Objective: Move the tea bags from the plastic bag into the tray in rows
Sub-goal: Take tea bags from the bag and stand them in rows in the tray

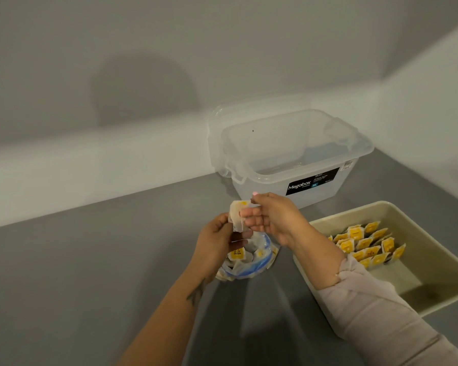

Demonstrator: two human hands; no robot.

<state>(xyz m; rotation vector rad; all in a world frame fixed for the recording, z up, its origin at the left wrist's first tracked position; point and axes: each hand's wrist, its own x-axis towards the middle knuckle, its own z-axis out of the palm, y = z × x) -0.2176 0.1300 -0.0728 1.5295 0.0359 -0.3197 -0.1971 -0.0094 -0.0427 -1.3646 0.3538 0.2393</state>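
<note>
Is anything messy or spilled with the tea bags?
Nothing is spilled. The tea bags in the tray lean on each other in slightly crooked rows at the far end of the tray. The left hand and right hand hold one tea bag over the plastic bag.

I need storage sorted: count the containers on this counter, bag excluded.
2. The clear lidded box stands at the back against the wall; the beige tray, partly filled with tea bags, sits to its right, nearer, partly cut off by the frame.
</note>
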